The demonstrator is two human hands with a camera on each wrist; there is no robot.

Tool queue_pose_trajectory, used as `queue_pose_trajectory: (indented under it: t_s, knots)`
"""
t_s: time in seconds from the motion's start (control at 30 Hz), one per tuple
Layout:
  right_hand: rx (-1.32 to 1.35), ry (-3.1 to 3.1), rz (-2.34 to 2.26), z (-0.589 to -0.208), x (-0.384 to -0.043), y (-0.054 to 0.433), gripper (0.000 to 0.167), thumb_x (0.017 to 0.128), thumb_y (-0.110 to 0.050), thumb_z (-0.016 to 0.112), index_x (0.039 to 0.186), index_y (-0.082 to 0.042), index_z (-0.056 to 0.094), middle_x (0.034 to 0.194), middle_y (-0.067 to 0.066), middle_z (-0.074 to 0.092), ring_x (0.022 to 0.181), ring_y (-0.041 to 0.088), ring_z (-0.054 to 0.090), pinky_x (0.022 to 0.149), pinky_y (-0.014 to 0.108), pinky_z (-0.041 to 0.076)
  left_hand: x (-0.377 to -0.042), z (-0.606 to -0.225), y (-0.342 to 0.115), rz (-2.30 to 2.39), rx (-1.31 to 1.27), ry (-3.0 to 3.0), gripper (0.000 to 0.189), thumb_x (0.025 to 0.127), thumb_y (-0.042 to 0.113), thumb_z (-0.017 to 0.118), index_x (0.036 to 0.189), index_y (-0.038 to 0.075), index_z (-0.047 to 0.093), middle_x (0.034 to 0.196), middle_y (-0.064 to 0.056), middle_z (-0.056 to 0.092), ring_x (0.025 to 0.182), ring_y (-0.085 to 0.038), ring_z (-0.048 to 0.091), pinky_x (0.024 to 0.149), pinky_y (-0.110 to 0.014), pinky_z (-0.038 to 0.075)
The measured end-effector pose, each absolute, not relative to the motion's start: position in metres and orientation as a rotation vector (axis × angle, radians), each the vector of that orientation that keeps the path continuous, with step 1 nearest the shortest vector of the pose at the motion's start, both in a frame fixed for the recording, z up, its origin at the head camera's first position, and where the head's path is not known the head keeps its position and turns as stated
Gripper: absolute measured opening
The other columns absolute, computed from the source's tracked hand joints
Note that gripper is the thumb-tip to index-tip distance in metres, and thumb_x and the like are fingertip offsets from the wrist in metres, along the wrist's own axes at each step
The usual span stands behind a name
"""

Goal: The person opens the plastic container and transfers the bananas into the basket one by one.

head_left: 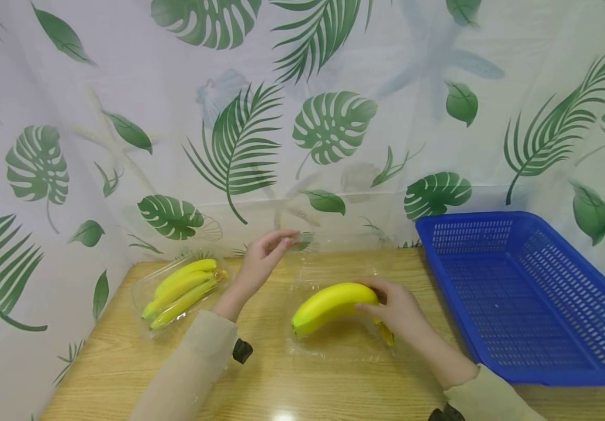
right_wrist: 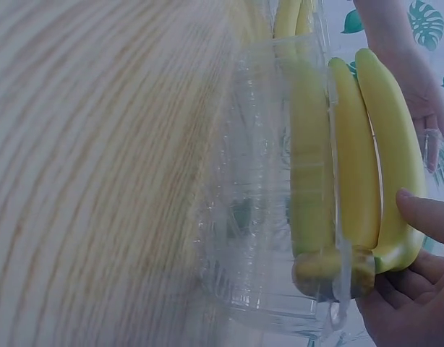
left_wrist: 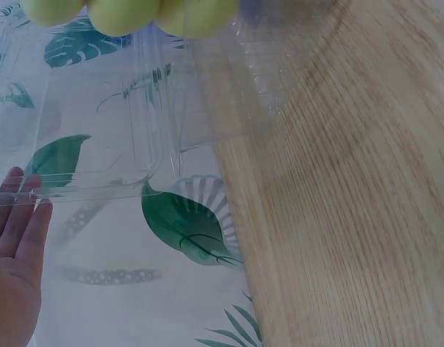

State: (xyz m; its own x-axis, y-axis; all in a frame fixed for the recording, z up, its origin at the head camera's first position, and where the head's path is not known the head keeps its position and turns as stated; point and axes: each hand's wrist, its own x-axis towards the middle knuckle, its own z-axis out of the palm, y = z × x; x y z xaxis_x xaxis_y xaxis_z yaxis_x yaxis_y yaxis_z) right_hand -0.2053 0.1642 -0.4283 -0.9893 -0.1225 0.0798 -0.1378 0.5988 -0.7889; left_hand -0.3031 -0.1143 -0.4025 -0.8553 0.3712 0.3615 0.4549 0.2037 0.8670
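Observation:
My right hand point(head_left: 397, 304) grips a bunch of yellow bananas point(head_left: 328, 304) near its stem end, thumb on the nearest banana and fingers behind. Seen from the right wrist, the bunch point(right_wrist: 366, 159) has three bananas joined at a brown stem, partly inside a clear plastic container point(right_wrist: 258, 173). That container's base point(head_left: 307, 351) rests on the table, its hinged lid point(head_left: 334, 242) raised at the back. At the lid's left edge my left hand point(head_left: 265, 257) holds the rim; in the left wrist view its fingers point(left_wrist: 23, 224) lie fairly straight behind the edge, thumb out of frame.
Another clear container point(head_left: 149, 280) with a bunch of bananas point(head_left: 183, 289) stands at the left of the wooden table point(head_left: 260, 380). A large blue plastic basket point(head_left: 491, 292) sits at the right. Behind the table hangs a leaf-printed white cloth point(head_left: 365, 70).

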Motion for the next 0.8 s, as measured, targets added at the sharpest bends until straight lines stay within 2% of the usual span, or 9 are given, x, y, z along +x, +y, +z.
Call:
queue_pose_trajectory:
  t_s: [0.8]
  knots:
    - [0.210,-2.805,1.363,-0.409,-0.204,0.173,0.049,0.095,-0.014,0.081,0.138,0.004,0.066,0.133,0.028,0.070,0.115,0.045,0.073,0.091,0.045,0.068,-0.304,-0.403,-0.115,-1.766,-0.811,-2.394,0.034,0.113,0.013,0.052,0.140,-0.002,0.063,0.141,-0.023,0.068,0.132,-0.041,0.065,0.118,-0.051,0.052]
